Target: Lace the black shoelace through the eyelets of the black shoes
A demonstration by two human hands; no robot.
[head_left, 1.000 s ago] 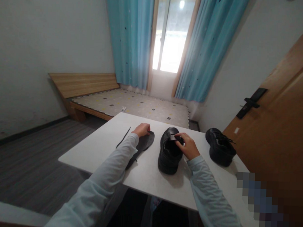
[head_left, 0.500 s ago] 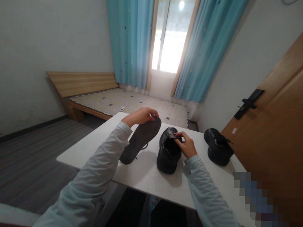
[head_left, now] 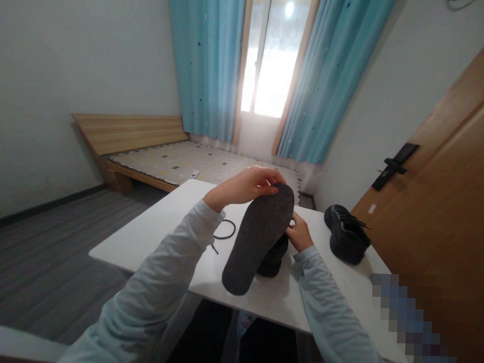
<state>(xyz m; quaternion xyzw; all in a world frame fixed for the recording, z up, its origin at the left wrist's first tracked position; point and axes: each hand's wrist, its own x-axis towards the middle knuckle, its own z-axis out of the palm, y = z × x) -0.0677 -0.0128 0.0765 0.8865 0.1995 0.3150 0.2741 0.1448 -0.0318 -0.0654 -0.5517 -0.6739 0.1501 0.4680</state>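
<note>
Insole (head_left: 258, 240) pinched at its toe end by left hand (head_left: 245, 186), raised over shoe (head_left: 275, 254) mid-desk, steadied by closed right hand (head_left: 299, 234); step judged: insertion, next needing toe-first alignment with opening.

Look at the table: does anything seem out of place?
Yes. A black shoelace lies loose on the white table, out of any shoe, and the left hand holds a grey insole in the air.
</note>
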